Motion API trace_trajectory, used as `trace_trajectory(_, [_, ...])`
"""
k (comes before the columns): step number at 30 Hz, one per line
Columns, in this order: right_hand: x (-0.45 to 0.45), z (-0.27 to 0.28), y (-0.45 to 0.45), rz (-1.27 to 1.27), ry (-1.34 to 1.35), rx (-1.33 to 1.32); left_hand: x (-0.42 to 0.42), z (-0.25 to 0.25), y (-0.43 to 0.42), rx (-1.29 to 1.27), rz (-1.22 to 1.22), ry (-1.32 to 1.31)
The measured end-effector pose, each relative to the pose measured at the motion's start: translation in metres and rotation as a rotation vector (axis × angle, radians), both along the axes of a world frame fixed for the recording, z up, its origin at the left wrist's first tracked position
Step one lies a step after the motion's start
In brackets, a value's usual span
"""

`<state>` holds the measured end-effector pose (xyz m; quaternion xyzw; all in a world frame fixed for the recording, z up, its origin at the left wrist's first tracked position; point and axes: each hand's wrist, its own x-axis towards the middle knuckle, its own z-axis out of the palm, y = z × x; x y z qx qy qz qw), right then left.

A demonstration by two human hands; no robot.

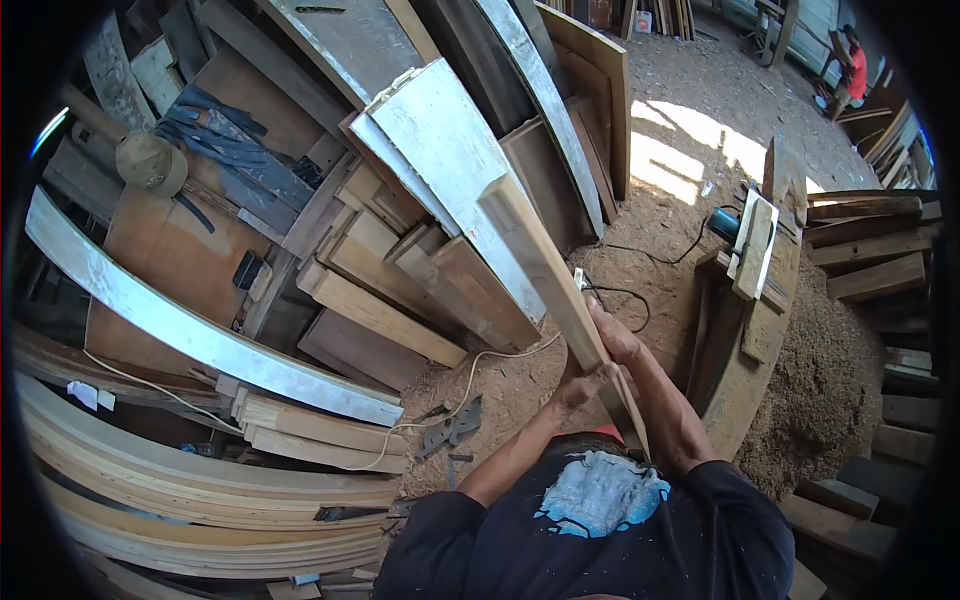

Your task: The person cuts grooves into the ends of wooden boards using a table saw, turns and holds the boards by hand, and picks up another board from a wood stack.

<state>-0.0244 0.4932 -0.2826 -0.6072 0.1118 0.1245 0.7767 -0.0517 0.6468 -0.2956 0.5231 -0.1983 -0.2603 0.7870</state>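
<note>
A long pale wooden board rises from close to my chest, its far end pointing up and to the left. My right hand is closed on the board's right side. Lower down, my left hand grips it from the left, its fingers wrapped round the edge. Beyond the board's far end, a wide white-faced panel leans over stacked wood. Short planks lie in a pile left of the board.
A bench with a power tool stands at right, beside a sawdust heap. Cables cross the floor. Long curved boards lie at lower left. A cap rests at upper left. Another person is far off at upper right.
</note>
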Motion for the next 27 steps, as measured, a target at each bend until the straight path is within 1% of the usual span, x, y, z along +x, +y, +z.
trace_trajectory(2, [0.008,-0.009,0.007,0.005,-0.044,-0.127,0.004,-0.029,0.012,0.058,-0.01,0.2])
trace_trajectory(3, [0.013,-0.014,0.011,-0.054,-0.079,-0.177,0.003,-0.035,0.016,-0.053,0.059,0.263])
trace_trajectory(4, [0.016,-0.019,0.013,-0.106,-0.05,-0.307,0.002,0.0,0.017,-0.161,0.096,0.357])
trace_trajectory(5, [0.01,0.018,0.016,-0.093,-0.003,-0.412,0.004,0.01,0.022,-0.177,0.115,0.44])
trace_trajectory(6, [0.01,0.026,0.015,-0.067,0.007,-0.5,0.009,0.01,0.024,-0.186,0.139,0.394])
trace_trajectory(7, [0.006,0.033,0.014,-0.069,-0.043,-0.496,0.015,0.004,0.029,-0.209,0.123,0.428])
trace_trajectory(8, [0.004,0.044,0.005,-0.011,-0.025,-0.421,0.017,0.011,0.03,-0.244,0.158,0.465])
trace_trajectory(9, [-0.002,0.055,-0.009,0.001,-0.101,-0.438,0.024,0.01,0.032,-0.296,0.177,0.455])
trace_trajectory(10, [-0.013,0.065,-0.021,0.014,-0.176,-0.452,0.032,-0.004,0.038,-0.299,0.267,0.481])
trace_trajectory(11, [-0.027,0.074,-0.039,0.006,-0.27,-0.491,0.038,0.005,0.038,-0.3,0.378,0.477])
trace_trajectory(12, [-0.046,0.089,-0.062,-0.001,-0.369,-0.538,0.043,0.02,0.041,-0.353,0.338,0.434])
trace_trajectory(13, [-0.072,0.125,-0.086,0.085,-0.263,-0.642,0.049,0.031,0.039,-0.257,0.563,0.492])
trace_trajectory(14, [-0.098,0.142,-0.109,0.073,-0.269,-0.651,0.059,0.032,0.045,-0.26,0.593,0.502])
trace_trajectory(15, [-0.125,0.149,-0.133,0.047,-0.204,-0.629,0.068,0.029,0.054,-0.293,0.591,0.535])
trace_trajectory(16, [-0.15,0.153,-0.149,-0.042,-0.142,-0.644,0.072,0.031,0.058,-0.268,0.645,0.554])
trace_trajectory(18, [-0.193,0.125,-0.18,-0.103,-0.084,-0.574,0.08,0.017,0.073,-0.167,0.702,0.647])
trace_trajectory(20, [-0.209,0.117,-0.176,-0.069,-0.006,-0.469,0.069,0.029,0.068,-0.056,0.798,0.713])
trace_trajectory(21, [-0.211,0.105,-0.17,-0.057,-0.057,-0.419,0.066,0.023,0.069,-0.026,0.81,0.726])
trace_trajectory(22, [-0.211,0.091,-0.16,-0.098,-0.117,-0.268,0.063,0.015,0.07,-0.049,0.774,0.759])
trace_trajectory(24, [-0.207,0.07,-0.138,-0.233,-0.148,-0.018,0.054,0.002,0.072,-0.095,0.71,0.824])
trace_trajectory(26, [-0.205,0.069,-0.131,-0.306,-0.17,0.055,0.049,-0.012,0.076,-0.141,0.671,0.926])
trace_trajectory(27, [-0.203,0.069,-0.13,-0.342,-0.18,0.09,0.051,-0.034,0.084,-0.168,0.648,0.989])
